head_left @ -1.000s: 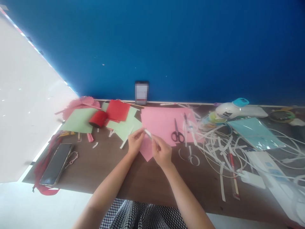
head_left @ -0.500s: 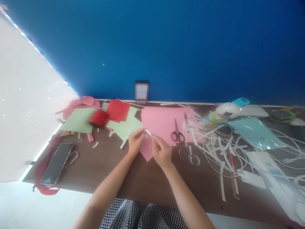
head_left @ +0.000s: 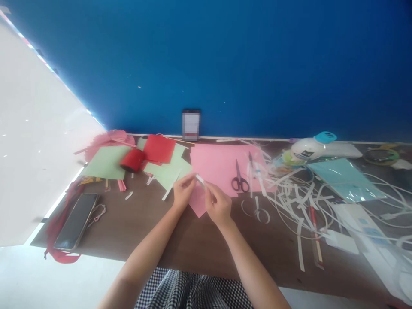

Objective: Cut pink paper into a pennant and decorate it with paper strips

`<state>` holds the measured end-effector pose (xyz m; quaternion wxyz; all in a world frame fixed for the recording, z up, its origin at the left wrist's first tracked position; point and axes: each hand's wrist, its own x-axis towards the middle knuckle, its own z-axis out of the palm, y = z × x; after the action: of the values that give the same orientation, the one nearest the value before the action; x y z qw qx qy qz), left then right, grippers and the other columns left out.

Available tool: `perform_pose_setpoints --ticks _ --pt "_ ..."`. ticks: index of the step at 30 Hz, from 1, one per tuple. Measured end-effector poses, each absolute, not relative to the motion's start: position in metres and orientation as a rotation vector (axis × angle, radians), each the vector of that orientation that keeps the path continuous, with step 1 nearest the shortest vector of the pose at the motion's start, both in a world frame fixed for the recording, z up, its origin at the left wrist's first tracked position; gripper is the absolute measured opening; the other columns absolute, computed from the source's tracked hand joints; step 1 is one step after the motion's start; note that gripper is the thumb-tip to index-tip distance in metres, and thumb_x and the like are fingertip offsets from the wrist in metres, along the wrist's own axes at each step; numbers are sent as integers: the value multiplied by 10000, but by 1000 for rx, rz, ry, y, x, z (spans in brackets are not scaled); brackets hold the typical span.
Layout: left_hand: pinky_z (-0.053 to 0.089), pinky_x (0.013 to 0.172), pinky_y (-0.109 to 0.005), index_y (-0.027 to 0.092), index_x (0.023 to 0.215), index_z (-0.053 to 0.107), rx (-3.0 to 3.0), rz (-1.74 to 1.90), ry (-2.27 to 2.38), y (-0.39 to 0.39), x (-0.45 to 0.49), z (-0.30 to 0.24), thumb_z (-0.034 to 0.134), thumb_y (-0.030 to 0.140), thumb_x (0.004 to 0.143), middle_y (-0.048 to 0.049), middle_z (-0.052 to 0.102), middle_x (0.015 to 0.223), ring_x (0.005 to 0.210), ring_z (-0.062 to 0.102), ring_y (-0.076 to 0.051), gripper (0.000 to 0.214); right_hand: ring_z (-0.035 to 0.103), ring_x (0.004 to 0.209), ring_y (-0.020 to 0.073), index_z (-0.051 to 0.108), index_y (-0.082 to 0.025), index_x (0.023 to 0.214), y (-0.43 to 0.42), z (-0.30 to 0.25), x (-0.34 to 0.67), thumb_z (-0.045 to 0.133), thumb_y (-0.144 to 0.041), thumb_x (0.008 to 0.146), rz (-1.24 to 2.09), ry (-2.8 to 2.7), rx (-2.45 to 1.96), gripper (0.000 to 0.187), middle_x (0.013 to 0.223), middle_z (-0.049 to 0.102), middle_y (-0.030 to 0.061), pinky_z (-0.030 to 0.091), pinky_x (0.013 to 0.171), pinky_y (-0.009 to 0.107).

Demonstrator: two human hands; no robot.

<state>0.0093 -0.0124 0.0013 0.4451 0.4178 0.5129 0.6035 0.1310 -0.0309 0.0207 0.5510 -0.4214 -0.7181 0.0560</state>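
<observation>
A small white paper strip [head_left: 200, 178] is pinched between my two hands above the pink paper. My left hand [head_left: 183, 191] holds its left end between thumb and fingers. On the other end, my right hand [head_left: 219, 205] is closed, with the lower fingers curled in. Beneath the hands lie pink paper sheets [head_left: 215, 161], one with a corner pointing towards me. Black-handled scissors [head_left: 239, 180] rest on the pink paper to the right of my right hand, blades pointing away.
Green paper [head_left: 107, 163], a red square sheet [head_left: 160, 149] and a red roll [head_left: 132, 160] lie at the left. A phone [head_left: 76, 221] lies near the front left. Tangled white strips and cables [head_left: 299, 195], a glue bottle [head_left: 309, 149] and a power strip [head_left: 367, 236] fill the right.
Both hands stay almost in place with the strip between them. The right hand has shifted very slightly to the left.
</observation>
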Motion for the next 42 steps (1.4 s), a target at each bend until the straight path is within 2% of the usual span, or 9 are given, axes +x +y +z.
perform_pose_setpoints --ticks 15,21,26,42 --pt "458 894 -386 161 911 683 938 1576 1249 -12 10 5 652 275 684 -76 684 957 941 619 -223 256 655 723 143 593 -188 1029 -30 16 130 510 -87 786 137 -1710 -1022 276 850 692 53 540 672 237" --pt "460 878 -390 155 909 683 813 1638 1232 -7 8 1 678 274 656 -78 689 938 929 621 -234 279 646 651 130 599 -181 1003 -31 14 129 499 -106 798 163 -1730 -1061 240 797 692 45 532 630 229" --pt "462 863 -399 152 914 680 687 1653 1222 -3 6 -5 696 274 637 -80 686 946 928 619 -242 303 657 735 154 597 -192 1022 -30 14 129 496 -117 804 129 -1726 -1070 252 865 693 55 539 678 250" --pt "461 887 -381 173 924 685 1023 1507 1275 -12 11 -1 619 236 704 -75 680 967 937 619 -224 237 668 726 153 575 -191 1070 -31 18 130 489 -91 805 108 -1715 -1022 296 903 693 60 554 685 251"
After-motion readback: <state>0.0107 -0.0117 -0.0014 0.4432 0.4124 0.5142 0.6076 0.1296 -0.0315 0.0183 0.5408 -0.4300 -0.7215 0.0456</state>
